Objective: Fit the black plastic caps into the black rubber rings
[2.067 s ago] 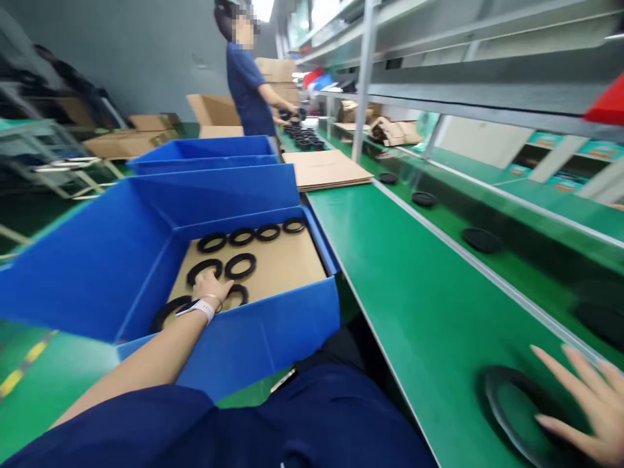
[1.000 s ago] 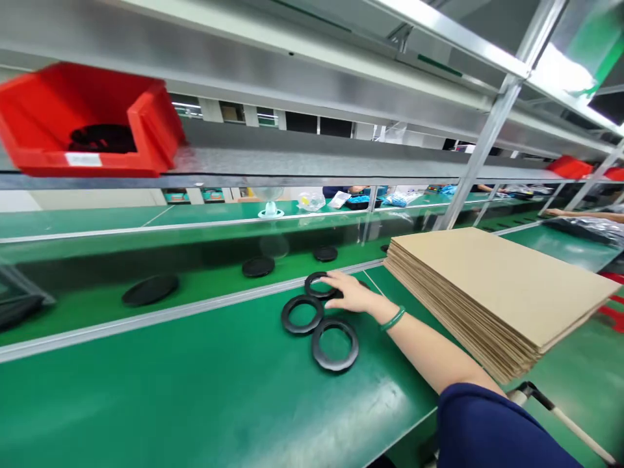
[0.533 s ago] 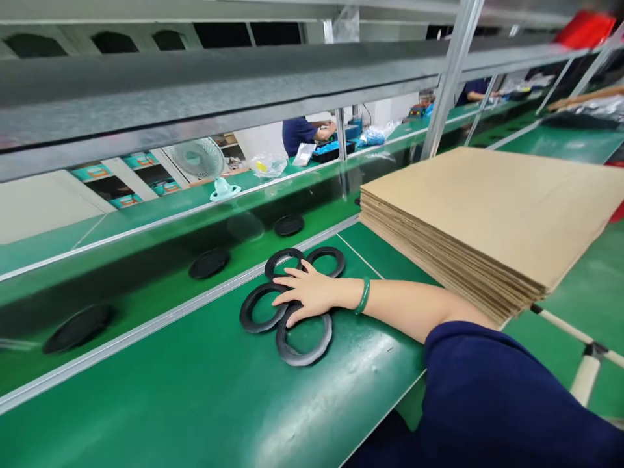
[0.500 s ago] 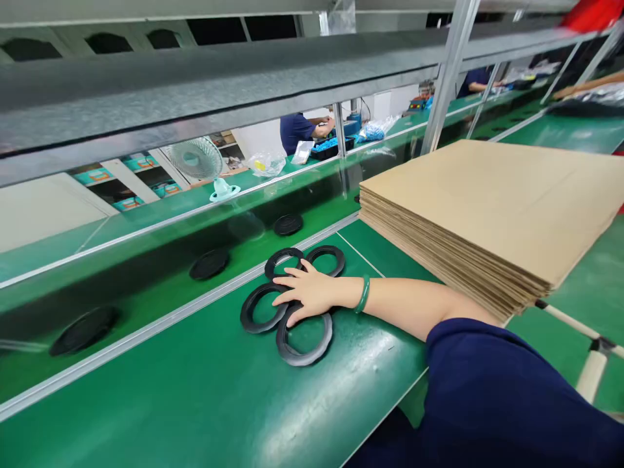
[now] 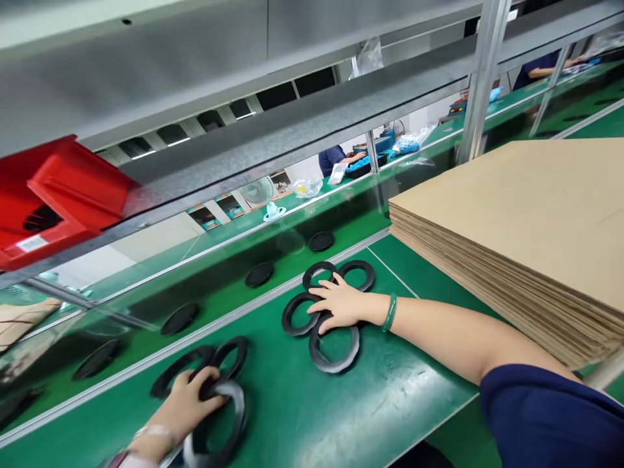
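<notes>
Right hand (image 5: 341,304): flat, fingers spread, pressing four black rings (image 5: 334,344) mid-tabletop (image 5: 292,403), near the cardboard stack (image 5: 526,227). Left hand (image 5: 188,400): closed on a second ring cluster (image 5: 221,390) at the near edge. Risk: rings slipping off that edge; overlaps snagging.

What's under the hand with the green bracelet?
Four black rings lie bunched on the green table, and the right hand rests flat on them where they meet. The spot beneath the palm is covered.
</notes>
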### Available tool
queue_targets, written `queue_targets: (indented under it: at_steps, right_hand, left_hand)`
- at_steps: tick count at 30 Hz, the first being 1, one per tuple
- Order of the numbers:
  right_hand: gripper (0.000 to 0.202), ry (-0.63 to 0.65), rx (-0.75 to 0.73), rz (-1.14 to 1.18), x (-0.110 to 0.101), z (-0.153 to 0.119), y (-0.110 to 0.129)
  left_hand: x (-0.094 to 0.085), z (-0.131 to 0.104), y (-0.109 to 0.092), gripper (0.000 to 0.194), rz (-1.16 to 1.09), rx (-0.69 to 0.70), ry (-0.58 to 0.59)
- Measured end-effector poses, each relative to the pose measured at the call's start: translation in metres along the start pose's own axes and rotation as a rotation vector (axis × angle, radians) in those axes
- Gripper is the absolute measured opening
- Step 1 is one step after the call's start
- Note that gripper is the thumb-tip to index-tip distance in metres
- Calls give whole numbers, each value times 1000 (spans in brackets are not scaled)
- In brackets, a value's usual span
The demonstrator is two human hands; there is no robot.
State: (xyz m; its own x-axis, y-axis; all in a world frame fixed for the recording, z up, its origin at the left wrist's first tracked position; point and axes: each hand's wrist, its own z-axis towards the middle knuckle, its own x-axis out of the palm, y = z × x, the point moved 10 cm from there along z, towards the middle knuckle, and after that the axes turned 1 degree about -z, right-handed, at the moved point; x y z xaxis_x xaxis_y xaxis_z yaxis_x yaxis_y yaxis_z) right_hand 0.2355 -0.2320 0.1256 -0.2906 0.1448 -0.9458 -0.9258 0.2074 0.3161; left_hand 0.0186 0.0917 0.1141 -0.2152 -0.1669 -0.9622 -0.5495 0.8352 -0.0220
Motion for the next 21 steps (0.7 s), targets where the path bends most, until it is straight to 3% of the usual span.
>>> queue_targets:
  at_steps: [4, 7, 14, 21]
  right_hand:
    - [61, -1, 5, 3, 0, 1, -1]
    - [61, -1, -19, 1, 0, 2, 1]
    - [67, 10, -36, -9, 1, 4, 2]
    - [63, 4, -33, 14, 4, 5, 0]
  left_hand:
    - [-5, 39, -61, 83, -60, -3, -10]
    - [-3, 57, -84, 89, -53, -10, 14]
    - [-4, 70, -97, 89, -2, 10, 25]
    - [-23, 67, -104, 103, -31, 122, -61]
